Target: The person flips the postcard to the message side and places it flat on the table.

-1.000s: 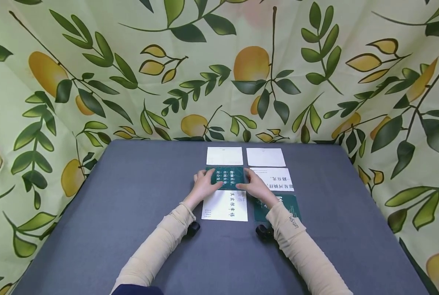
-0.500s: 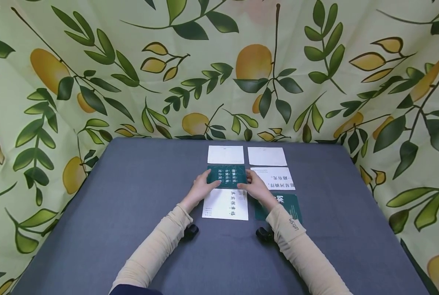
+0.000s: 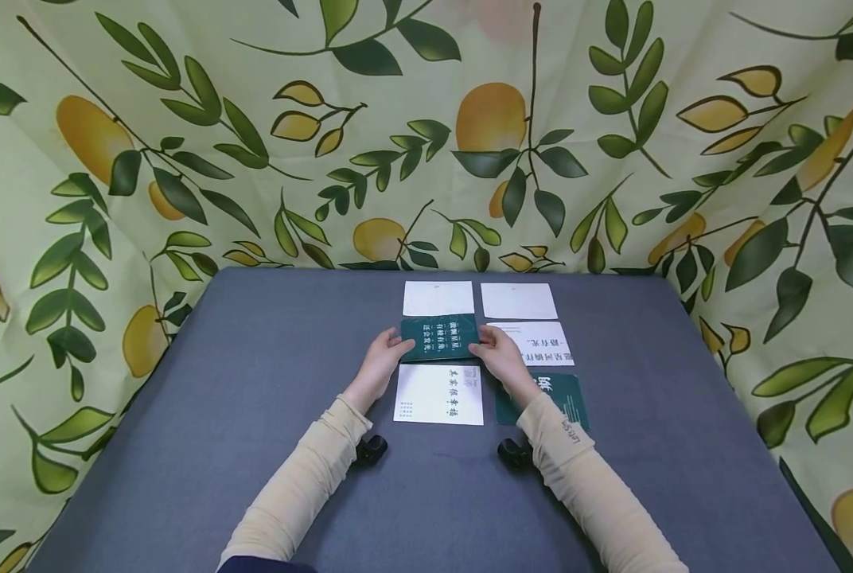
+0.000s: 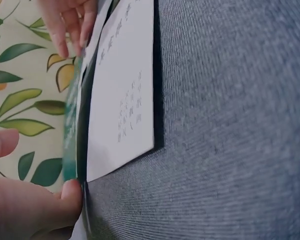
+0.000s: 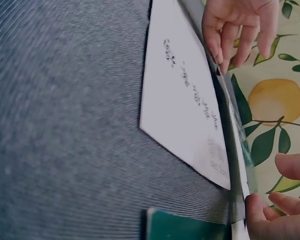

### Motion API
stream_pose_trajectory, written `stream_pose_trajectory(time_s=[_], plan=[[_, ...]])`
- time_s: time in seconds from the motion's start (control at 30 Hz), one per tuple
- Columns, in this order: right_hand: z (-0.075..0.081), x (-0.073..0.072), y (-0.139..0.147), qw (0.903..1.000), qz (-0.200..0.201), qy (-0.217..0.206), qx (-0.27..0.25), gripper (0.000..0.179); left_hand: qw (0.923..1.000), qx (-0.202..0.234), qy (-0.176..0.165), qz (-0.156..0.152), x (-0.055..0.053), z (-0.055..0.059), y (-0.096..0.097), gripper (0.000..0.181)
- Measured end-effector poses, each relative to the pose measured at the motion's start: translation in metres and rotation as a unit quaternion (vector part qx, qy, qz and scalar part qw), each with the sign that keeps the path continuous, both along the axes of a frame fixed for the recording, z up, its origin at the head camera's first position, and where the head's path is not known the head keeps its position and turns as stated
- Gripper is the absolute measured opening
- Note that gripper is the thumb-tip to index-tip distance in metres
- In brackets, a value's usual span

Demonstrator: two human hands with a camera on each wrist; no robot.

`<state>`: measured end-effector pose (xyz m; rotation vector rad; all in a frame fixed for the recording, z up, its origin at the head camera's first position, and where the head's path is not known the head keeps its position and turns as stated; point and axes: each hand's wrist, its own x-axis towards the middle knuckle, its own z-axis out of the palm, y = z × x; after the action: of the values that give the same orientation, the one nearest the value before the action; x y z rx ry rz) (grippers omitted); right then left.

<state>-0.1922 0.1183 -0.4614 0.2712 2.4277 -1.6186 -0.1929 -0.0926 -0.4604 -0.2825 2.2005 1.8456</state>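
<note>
A dark green postcard (image 3: 439, 337) printed with white characters is held between both hands in the head view. My left hand (image 3: 383, 362) pinches its left edge, and at its right edge my right hand (image 3: 500, 358) does the same. It appears edge-on as a thin green strip (image 4: 70, 130) in the left wrist view, with the left thumb (image 4: 70, 192) against its corner. The near edge of the postcard is raised off the table. Just in front of it lies a white postcard (image 3: 438, 395) with a vertical line of dark writing.
Two blank white cards (image 3: 438, 298) (image 3: 518, 301) lie side by side at the back. To the right are a white card with dark lettering (image 3: 541, 344) and another green card (image 3: 558, 394), partly under the right forearm. Grey cloth covers the table (image 3: 290, 342); a leaf-patterned curtain (image 3: 398, 119) hangs behind.
The green postcard has come up off the table and shifted slightly away, overlapping the back left card's lower edge. Both hands, earlier at its sides, now grip it; the white postcard in front is fully exposed.
</note>
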Motion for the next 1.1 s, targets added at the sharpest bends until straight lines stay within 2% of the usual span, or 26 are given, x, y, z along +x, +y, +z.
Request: stream_pose_trajectory(time_s=[0.17,0.27,0.5,0.77,1.0,1.1], plan=[[0.008,0.0,-0.001,0.9997,0.006,0.025,0.002,0.054,0.9996,0.008,0.027,-0.004,0.003,0.006,-0.001,0.066],[0.013,0.0,-0.001,0.9993,0.002,0.038,0.004,0.052,0.9991,0.008,0.042,0.007,0.004,0.011,0.0,0.062],[0.02,0.0,0.002,0.9985,-0.024,0.05,0.002,0.05,0.9982,-0.003,0.052,0.029,0.004,0.017,0.003,0.059],[0.026,0.001,0.004,0.995,-0.057,0.081,-0.011,0.043,0.9961,-0.023,0.081,0.027,0.004,0.019,0.002,0.049],[0.027,0.0,0.006,0.9932,-0.071,0.09,-0.018,0.039,0.995,-0.011,0.093,0.033,0.005,0.02,0.001,0.044],[0.026,-0.001,0.006,0.99,-0.084,0.098,-0.056,0.037,0.9936,0.005,0.102,0.047,0.003,0.02,0.002,0.041]])
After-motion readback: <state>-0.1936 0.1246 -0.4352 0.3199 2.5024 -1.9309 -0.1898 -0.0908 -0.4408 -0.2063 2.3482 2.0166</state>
